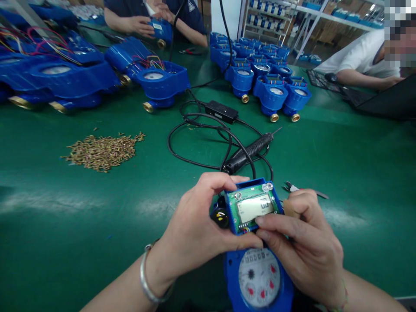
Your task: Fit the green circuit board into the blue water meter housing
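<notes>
A blue water meter [260, 277] with a round white dial sits near the table's front edge, right under me. Above the dial it carries a blue housing with a green circuit board and small LCD screen [253, 207]. My left hand [195, 225] wraps the housing's left side, thumb at its lower edge and fingers curled over the top. From the right, my right hand [305, 242] grips it, fingers pressed along the board's lower edge. A silver bracelet circles my left wrist.
An electric screwdriver [248, 151] with looped black cable and power brick [221, 111] lies just beyond the meter. A heap of small brass screws [102, 151] sits left. Blue meters [269, 82] crowd the far table. Two other people work at the back and right.
</notes>
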`<control>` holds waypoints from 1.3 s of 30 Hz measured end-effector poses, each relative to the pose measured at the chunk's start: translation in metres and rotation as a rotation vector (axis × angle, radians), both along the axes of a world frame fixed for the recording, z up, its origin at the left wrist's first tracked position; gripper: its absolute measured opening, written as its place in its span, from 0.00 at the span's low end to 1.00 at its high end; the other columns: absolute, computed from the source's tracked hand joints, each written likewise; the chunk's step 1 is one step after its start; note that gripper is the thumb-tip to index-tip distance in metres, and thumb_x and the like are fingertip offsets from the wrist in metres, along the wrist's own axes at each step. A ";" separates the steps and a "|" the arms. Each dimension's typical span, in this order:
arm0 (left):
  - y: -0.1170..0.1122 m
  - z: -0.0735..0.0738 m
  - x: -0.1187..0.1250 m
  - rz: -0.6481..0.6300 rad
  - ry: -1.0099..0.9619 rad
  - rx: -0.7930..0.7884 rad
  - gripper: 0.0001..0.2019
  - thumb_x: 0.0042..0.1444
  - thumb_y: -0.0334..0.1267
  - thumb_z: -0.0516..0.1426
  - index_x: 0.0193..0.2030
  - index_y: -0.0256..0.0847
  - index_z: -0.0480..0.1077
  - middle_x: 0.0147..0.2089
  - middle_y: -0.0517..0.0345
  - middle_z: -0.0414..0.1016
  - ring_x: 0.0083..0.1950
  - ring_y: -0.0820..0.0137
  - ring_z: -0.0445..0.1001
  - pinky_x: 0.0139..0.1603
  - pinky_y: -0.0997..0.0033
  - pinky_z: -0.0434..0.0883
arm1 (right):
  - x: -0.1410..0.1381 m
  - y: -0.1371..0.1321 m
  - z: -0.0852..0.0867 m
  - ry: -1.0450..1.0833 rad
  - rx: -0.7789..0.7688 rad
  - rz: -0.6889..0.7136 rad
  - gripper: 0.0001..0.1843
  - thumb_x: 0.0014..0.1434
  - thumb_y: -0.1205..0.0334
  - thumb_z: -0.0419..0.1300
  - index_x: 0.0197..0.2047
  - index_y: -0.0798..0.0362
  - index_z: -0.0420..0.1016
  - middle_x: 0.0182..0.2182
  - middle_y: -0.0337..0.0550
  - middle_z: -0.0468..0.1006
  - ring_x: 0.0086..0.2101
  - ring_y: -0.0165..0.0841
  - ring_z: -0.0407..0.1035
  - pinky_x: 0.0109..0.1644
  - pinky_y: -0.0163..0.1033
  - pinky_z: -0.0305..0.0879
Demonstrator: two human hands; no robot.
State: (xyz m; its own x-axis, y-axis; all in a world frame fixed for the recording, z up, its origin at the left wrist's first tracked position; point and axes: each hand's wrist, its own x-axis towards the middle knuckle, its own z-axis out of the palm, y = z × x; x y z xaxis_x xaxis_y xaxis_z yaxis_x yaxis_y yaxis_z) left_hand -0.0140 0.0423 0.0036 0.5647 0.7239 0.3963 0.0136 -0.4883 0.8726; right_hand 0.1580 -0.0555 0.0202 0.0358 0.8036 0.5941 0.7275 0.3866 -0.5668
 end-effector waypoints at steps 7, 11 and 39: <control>-0.002 0.004 0.001 0.048 0.037 0.039 0.34 0.38 0.45 0.73 0.49 0.50 0.59 0.51 0.52 0.75 0.52 0.55 0.77 0.48 0.54 0.79 | 0.001 0.000 0.001 -0.029 -0.025 0.008 0.06 0.62 0.71 0.61 0.40 0.52 0.78 0.29 0.39 0.62 0.36 0.33 0.57 0.46 0.51 0.54; -0.002 0.004 0.002 0.050 0.029 0.034 0.34 0.38 0.43 0.73 0.49 0.48 0.60 0.51 0.51 0.75 0.51 0.55 0.78 0.47 0.55 0.80 | 0.001 -0.001 -0.002 -0.038 -0.004 0.009 0.08 0.61 0.73 0.60 0.42 0.53 0.78 0.30 0.39 0.62 0.36 0.33 0.57 0.45 0.50 0.54; -0.014 0.006 0.015 0.137 -0.127 -0.021 0.29 0.41 0.32 0.68 0.43 0.46 0.53 0.50 0.51 0.74 0.51 0.62 0.77 0.49 0.61 0.75 | 0.003 0.006 -0.013 -0.058 0.091 -0.073 0.11 0.57 0.70 0.64 0.42 0.50 0.71 0.44 0.43 0.63 0.44 0.37 0.61 0.45 0.47 0.59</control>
